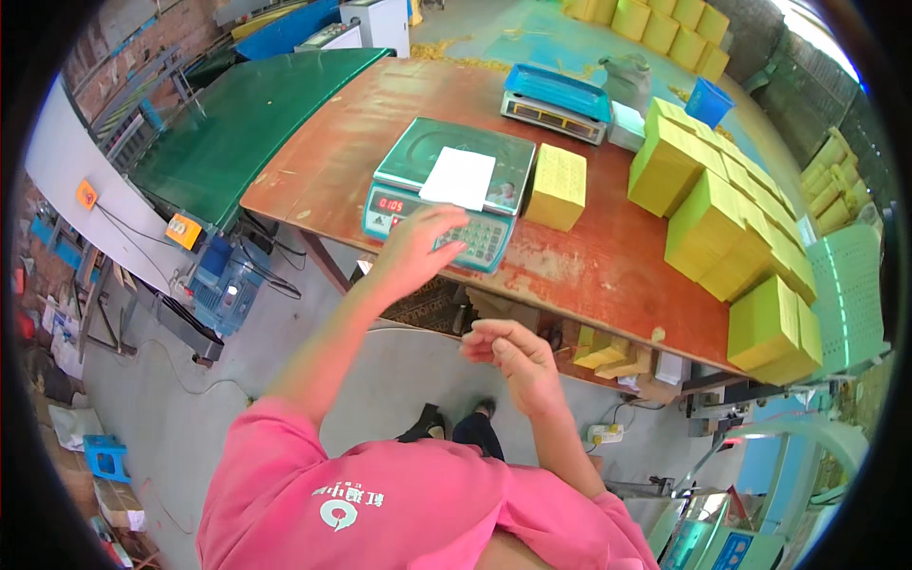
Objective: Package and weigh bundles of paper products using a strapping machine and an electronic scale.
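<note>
My left hand [418, 255] reaches over the keypad [483, 237] of a digital scale [391, 180], its fingers stretched out and nothing held in them. A white sheet of paper [458, 178] lies on the scale's metal plate, close beyond those fingers. In the air before the table's front edge is my right hand [524, 366], its fingers half bent and loosely apart, with nothing visible in it. Just right of the scale a stack of yellow paper [558, 187] stands on the red-brown table [332, 123].
More yellow stacks [703, 228] crowd the table's right side. Behind stands a second scale with a blue tray [556, 93]. A green conveyor belt [256, 119] adjoins at the left, above a blue motor [228, 285]. Yellow bundles [600, 350] sit beneath the table.
</note>
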Demonstrator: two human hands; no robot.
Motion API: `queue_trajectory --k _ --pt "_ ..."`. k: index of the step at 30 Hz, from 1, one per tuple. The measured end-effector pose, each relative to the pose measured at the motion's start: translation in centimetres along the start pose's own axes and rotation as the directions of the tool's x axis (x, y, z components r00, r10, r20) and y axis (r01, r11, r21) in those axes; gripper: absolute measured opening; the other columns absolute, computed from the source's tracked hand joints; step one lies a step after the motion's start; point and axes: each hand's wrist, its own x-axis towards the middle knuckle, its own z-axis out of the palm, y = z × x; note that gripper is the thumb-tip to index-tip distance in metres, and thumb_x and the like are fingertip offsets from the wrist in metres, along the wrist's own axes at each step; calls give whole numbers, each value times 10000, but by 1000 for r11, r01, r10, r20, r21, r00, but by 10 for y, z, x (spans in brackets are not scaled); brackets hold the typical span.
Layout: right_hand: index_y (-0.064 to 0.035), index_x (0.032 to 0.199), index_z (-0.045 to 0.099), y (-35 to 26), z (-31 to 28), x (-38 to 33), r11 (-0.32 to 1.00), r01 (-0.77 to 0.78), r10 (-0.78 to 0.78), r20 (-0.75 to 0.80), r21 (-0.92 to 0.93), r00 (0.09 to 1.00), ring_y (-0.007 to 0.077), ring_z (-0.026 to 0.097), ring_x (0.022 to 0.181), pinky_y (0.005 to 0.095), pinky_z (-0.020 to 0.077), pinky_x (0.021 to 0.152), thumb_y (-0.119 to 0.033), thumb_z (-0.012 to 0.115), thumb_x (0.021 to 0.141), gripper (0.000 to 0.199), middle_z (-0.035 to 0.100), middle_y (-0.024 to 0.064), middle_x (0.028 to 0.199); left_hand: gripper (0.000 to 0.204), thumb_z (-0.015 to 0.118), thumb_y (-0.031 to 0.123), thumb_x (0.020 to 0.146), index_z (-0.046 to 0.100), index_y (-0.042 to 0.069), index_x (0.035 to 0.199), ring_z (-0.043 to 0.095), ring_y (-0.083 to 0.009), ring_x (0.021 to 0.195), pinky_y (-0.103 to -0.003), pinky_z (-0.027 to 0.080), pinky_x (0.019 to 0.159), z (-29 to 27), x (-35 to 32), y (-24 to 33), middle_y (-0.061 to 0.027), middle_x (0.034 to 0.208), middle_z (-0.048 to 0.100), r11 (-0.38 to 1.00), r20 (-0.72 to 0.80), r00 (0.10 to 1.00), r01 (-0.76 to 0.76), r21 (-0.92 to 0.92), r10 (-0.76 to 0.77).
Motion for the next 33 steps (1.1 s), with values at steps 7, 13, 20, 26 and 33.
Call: queue_trajectory --k 7,13,20,26,33 --pt "28 1167 582 -11 -74 121 992 -128 127 -34 -18 991 217 635 963 349 513 876 -91 447 983 258 648 138 1069 689 787 267 717 542 160 1352 357 -330 1371 -458 283 1123 40 94 -88 -152 1455 433 939 146 982 68 338 -123" --pt "19 1153 599 -21 -109 185 964 -261 262 3 50 965 204 637 965 338 519 844 -81 464 981 241 651 125 1057 655 776 295 721 564 144 1322 415 -315 1325 -436 326 1081 31 119 -102 -142 1414 481 915 265 938 109 388 -224" --pt "40 1157 599 -25 -102 227 956 -82 39 -157 -280 987 148 656 826 276 525 767 -81 514 967 241 659 92 1012 547 803 221 682 631 87 1183 483 -328 1229 -428 407 1007 21 118 -108 -118 1246 564 950 288 958 -70 305 -22" --pt "48 1169 587 -14 -75 227 862 -70 -110 -321 -502 941 110 642 764 252 522 686 -22 545 939 244 671 85 929 421 802 187 672 684 70 1058 581 -306 1108 -402 497 899 15 114 -137 -104 1163 608 964 269 951 -202 172 151" --pt "45 1180 586 7 -45 225 878 -117 -174 -536 -465 826 95 623 714 247 511 628 -27 563 923 268 669 90 909 191 687 32 785 665 13 974 661 -292 931 -364 530 791 22 111 -151 -116 983 681 967 40 967 -247 -60 250"
